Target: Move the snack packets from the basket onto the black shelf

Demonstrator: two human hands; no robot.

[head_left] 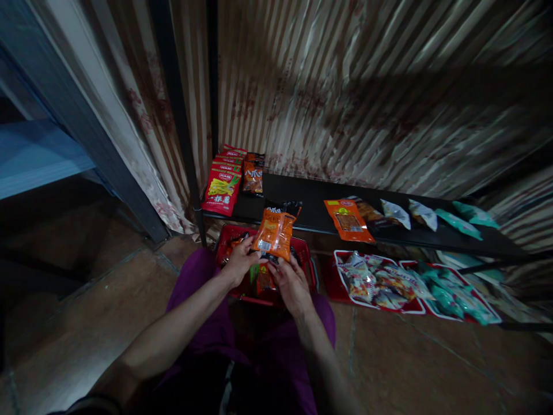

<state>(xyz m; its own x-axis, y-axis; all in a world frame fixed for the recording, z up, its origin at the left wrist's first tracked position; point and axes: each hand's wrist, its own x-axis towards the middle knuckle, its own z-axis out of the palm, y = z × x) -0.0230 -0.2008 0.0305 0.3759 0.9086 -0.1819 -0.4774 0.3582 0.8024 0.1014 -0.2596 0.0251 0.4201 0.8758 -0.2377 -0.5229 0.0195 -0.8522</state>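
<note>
Grips an orange-and-black packet (pixel 275 230) by its near edge, pinching with the left hand (pixel 241 260) at its eight o'clock and the right hand (pixel 294 282) at its five o'clock. Holds it over a red basket (pixel 254 300), close in front of a black shelf (pixel 298 194); cannot tell whether touching that shelf. Going outward, faces overlapping red packets (pixel 222 187) at half past ten and dark orange packets (pixel 253 178) at eleven, both on the shelf. Has an orange pouch (pixel 348 222) farther along it at three, with white packets (pixel 395 213) and teal packets (pixel 458 223) beyond. Has also, near four, a white-rimmed basket (pixel 365 304) of patterned packets (pixel 375 282). Faces a striped curtain (pixel 302 104) at twelve.
</note>
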